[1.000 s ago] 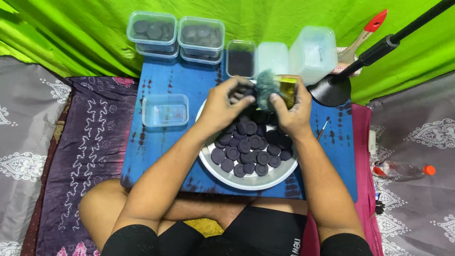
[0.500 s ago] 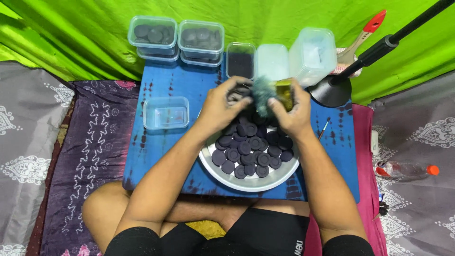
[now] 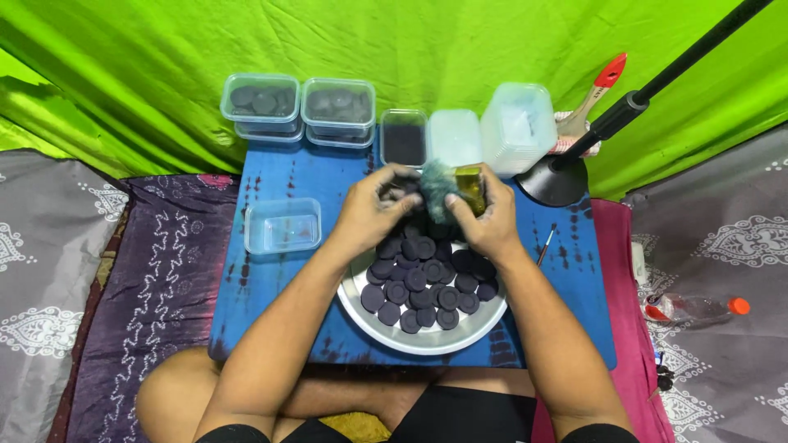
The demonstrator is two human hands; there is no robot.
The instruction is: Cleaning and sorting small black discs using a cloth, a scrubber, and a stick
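Note:
A round metal tray [image 3: 427, 338] on a blue table [image 3: 271, 283] holds several dark round cookies [image 3: 423, 279]. Above its far edge, my left hand [image 3: 373, 209] pinches one dark cookie. My right hand [image 3: 484, 213] grips a brush with a yellowish handle [image 3: 469, 180] and fluffy grey-green bristles [image 3: 435, 190], which touch the cookie in my left hand.
An open clear plastic box [image 3: 283, 226] lies left of the tray. Lidded boxes of cookies [image 3: 261, 105] [image 3: 338, 108], a dark-filled box [image 3: 404, 138] and stacked clear boxes [image 3: 517, 127] line the far edge. A black lamp stand [image 3: 558, 179], red-handled brush [image 3: 593, 97], thin brush [image 3: 546, 244] and bottle [image 3: 694, 308] are right.
The bristles have shifted slightly left onto the cookie in my left hand. Both hands stay above the tray's far edge.

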